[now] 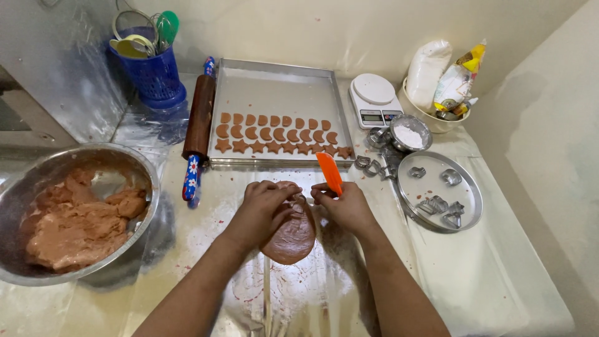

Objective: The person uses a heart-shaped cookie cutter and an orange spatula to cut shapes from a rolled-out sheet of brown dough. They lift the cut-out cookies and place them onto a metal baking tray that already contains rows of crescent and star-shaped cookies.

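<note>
Pressing down on the rolled dough sheet (292, 237), your left hand (265, 209) lay curled over its upper edge, fingers bent and touching the smooth brown surface; whether it gripped a small cutter beneath could not be told. Your right hand (346, 206) was closed around an orange plastic scraper (329, 172), its flat blade pointing up and away from you. The dough sheet was an oval, matte slab lying on the floured, foil-lined table (499, 281), between your two hands and just in front of the baking tray (281, 87).

That tray was square, of dull metal, and carried three rows of cut brown shapes (281, 134) along its near edge: rounds, crescents and stars. A wooden rolling pin (199, 118) with blue patterned handles lay along the tray's left side. To your far left stood a steel bowl (118, 162) holding a lumpy, soft mass of dough (68, 228). To the right, a round steel plate (465, 215) held several metal cutters (440, 206), with a small tin of white powder (409, 132) and a white kitchen scale (373, 98) behind it. A cream bowl (430, 122) at the back right held a white bag (427, 68) and a yellow-topped packet (458, 78).
</note>
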